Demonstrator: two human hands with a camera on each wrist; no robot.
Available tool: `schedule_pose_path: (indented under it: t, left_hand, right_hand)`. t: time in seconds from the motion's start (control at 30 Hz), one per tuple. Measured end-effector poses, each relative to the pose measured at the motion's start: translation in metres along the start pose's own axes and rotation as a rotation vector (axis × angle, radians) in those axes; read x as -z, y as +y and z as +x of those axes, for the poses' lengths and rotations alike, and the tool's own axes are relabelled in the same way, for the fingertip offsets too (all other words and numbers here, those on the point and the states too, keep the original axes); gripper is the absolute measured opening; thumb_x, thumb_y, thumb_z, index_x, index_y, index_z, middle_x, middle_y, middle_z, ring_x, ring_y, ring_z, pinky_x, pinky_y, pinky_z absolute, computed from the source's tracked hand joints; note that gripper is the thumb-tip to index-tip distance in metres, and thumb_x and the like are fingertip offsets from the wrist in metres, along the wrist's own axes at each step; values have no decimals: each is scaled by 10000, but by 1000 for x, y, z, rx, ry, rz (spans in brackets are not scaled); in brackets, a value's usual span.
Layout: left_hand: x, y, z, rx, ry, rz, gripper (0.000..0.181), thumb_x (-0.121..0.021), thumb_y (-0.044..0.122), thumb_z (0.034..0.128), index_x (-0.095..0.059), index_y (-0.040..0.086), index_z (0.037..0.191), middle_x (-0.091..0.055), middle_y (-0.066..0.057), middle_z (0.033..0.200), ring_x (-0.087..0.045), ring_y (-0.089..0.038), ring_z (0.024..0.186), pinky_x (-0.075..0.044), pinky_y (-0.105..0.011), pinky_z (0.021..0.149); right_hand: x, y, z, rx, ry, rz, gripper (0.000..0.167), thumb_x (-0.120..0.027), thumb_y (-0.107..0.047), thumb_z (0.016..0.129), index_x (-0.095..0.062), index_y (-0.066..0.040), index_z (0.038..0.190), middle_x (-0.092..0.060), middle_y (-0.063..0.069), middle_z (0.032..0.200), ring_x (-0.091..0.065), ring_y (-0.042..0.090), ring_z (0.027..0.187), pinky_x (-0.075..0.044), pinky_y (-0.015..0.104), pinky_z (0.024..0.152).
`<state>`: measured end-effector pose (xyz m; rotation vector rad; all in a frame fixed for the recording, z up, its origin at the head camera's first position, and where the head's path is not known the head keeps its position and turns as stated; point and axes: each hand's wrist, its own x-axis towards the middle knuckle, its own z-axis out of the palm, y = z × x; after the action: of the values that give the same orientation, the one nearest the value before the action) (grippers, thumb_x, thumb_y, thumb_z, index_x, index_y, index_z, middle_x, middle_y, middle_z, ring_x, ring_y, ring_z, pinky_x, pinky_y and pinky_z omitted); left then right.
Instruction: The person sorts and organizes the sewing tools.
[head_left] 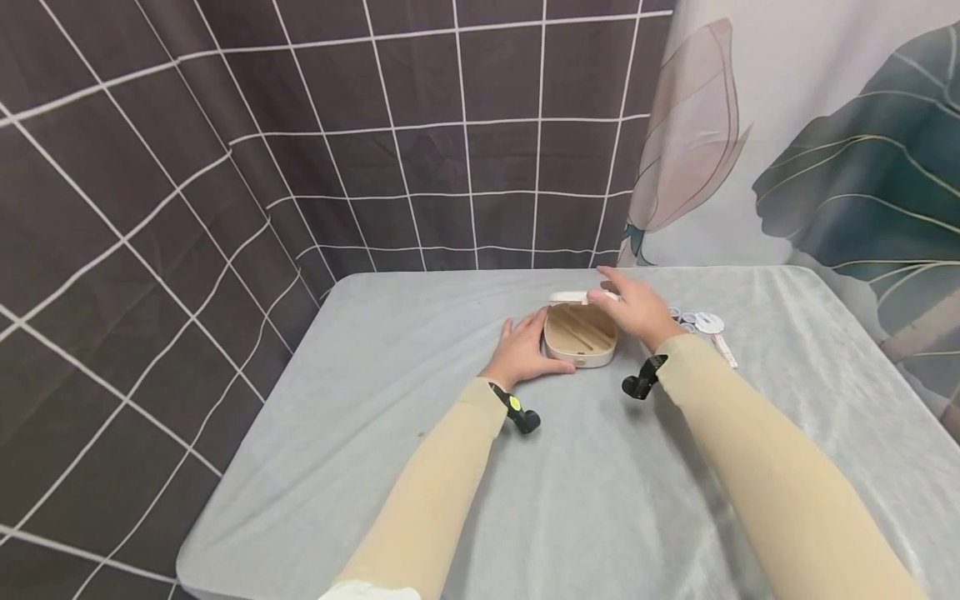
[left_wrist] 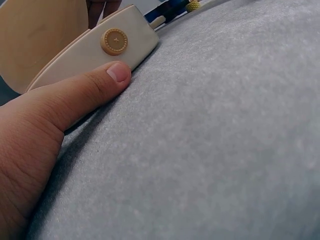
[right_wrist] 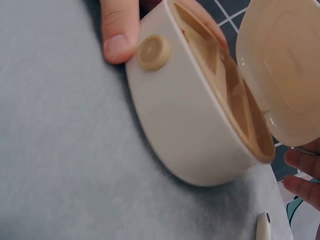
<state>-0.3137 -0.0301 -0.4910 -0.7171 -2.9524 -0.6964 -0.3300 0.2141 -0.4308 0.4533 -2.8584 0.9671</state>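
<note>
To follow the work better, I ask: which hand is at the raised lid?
The right hand is at the lid; the left hand instead grips the box below.

Head view: small round items [head_left: 687,318] beside right sleeve [head_left: 750,433] too tiny to identify. Right wrist view: lid [right_wrist: 290,70] and right hand [right_wrist: 305,170] run off right edge; pale object [right_wrist: 263,229] (can't tell what) off bottom. Left wrist view: left hand [left_wrist: 45,122] cropped at left.

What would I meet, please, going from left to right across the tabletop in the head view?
Left grip, open cream case, right grip, round white disc, slim white stick.
</note>
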Motion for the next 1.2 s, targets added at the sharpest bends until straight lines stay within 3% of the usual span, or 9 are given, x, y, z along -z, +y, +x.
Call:
schedule_pose_path:
  t: [0.33,0.63,0.8,1.03,1.2]
  left_hand:
    - [2,0,0,-6,0,14,1246,-751,783,676,-183,210,1626,-372,27,1613,-284,-152,1497,-37,-514,1251]
    - [3,0,-2,3,6,9,1231,-755,782,675,-204,214,1618,-375,33,1611,-291,-148,1494,-42,-522,1249]
    - [2,1,-1,-1,2,12,1234,-748,791,672,-197,222,1618,-368,41,1614,-288,-146,1495,-40,-524,1249]
    - [2,1,0,-9,12,14,1241,-757,789,664,-191,238,1621,-354,49,1621,-290,-151,1495,-57,-540,1246]
    - [1,1,0,1,1,19,1256,-755,790,664,-176,229,1627,-341,42,1628,-279,-155,1501,-44,-530,1248]
  right_hand:
    - [7,-10,11,-100,20,50,859,-306,-700,1000,-244,-91,1603,-441,270,1513,-420,462,1385,-298,636,1141]
    - [11,-9,25,-89,99,-37,946,-211,-745,982,-204,-29,1602,-315,280,1584,-337,489,1426,-255,638,1162]
    - [15,-10,30,-118,105,-51,947,-190,-741,985,-174,-26,1605,-306,299,1580,-326,505,1424,-250,647,1160]
    - [18,-9,36,-117,97,-149,915,-159,-717,996,-174,-36,1606,-329,315,1560,-344,511,1410,-294,676,1121]
    - [13,-1,38,-191,92,-119,970,-84,-737,973,-126,-4,1606,-310,326,1563,-328,511,1418,-280,662,1137]
